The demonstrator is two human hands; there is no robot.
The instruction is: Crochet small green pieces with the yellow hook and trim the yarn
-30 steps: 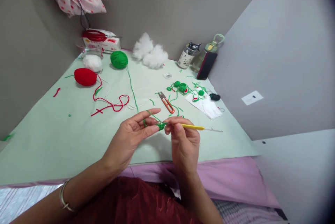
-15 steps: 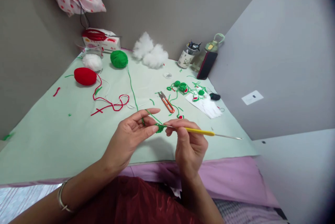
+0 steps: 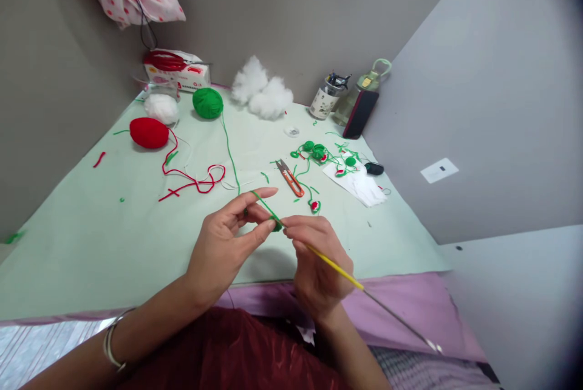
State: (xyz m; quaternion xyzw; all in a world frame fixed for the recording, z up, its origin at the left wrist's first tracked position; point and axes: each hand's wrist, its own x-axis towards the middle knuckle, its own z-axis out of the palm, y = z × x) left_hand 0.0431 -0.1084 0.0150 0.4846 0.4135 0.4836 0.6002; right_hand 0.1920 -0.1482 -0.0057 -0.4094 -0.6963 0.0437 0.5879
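Between thumb and fingers, my left hand [image 3: 228, 235] pinches a small green crochet piece [image 3: 276, 226], and its raised index finger carries a strand of green yarn [image 3: 262, 200]. That strand runs back to a green yarn ball [image 3: 207, 103] at the rear of the table. My right hand [image 3: 321, 262] is closed around a crochet hook [image 3: 337, 266] with a yellow grip. Its working tip meets the green piece, partly hidden by my fingers, while the metal far end points down to the right. Both hands are close together above the table's front edge.
Orange thread snips [image 3: 290, 178] lie beyond my hands. Right of them are small green crocheted pieces [image 3: 319, 152] and a white tissue [image 3: 357, 183]. A red yarn ball [image 3: 149, 133], white yarn [image 3: 161, 109] and stuffing [image 3: 268, 97] sit farther back. A phone [image 3: 361, 114] leans against a bottle [image 3: 370, 79].
My right hand has rotated and shifted slightly left, swinging the hook's far end downward. The hook now slants steeply instead of lying nearly level. My left hand has barely moved.
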